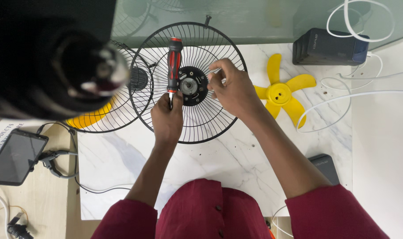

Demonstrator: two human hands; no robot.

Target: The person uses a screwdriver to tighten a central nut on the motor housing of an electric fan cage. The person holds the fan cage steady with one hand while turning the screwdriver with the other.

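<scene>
Left hand (167, 118) clamped on screwdriver (173, 66); right hand (233, 90) fingers pinched together at grille (190, 82) hub, near worktop (219, 163) far edge.

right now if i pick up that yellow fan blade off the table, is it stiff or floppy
The yellow fan blade looks like thin moulded plastic, so it is probably light and fairly stiff, with some flex at the tips. Lying flat on the marble table, it would likely slide rather than roll.

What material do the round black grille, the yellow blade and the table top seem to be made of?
Black grille: probably painted or coated metal wire, thin stiff spokes and rings. Yellow fan blade: most likely moulded plastic, one smooth, evenly coloured piece. Table top: looks like polished white marble with grey veins, possibly an imitation.
</scene>
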